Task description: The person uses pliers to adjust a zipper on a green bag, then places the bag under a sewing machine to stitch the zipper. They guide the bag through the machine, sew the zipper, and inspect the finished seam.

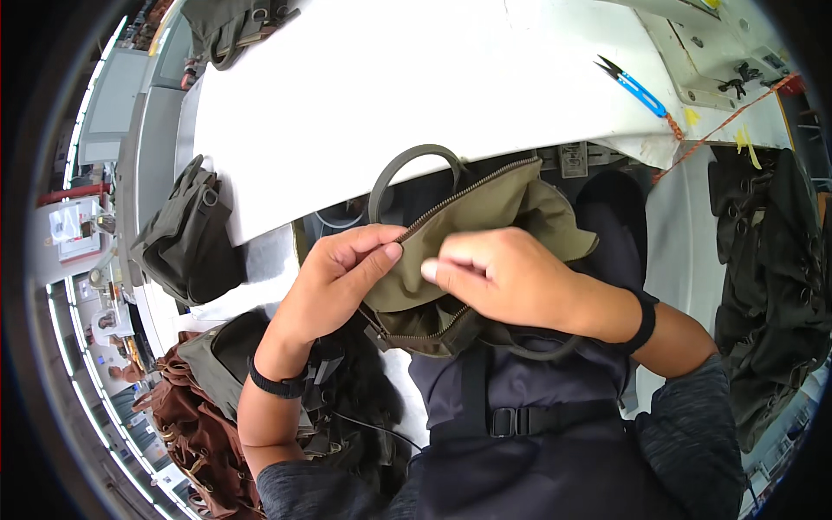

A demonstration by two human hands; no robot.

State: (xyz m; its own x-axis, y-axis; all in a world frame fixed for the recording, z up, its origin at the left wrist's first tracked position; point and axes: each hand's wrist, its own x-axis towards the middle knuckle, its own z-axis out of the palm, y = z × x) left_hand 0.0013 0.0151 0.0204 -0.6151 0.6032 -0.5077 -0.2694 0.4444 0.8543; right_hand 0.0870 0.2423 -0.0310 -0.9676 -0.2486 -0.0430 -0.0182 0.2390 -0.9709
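An olive canvas bag (529, 208) lies open on my lap, its pale lining showing, with a brass zipper along the rim and a handle loop standing up at the back. My left hand (338, 277) pinches the zipper edge at the bag's left side between thumb and fingers. My right hand (503, 282), slightly blurred, is over the lining just right of it, with fingers curled and thumb pointing left; what it holds, if anything, I cannot make out.
A white worktable (407, 78) carries blue thread snips (637, 91) on an orange cord. Dark bags (186, 234) sit left and top left (225, 26). Brown bags (199, 433) pile lower left; dark green bags (754, 269) hang at the right. A machine (702, 52) stands top right.
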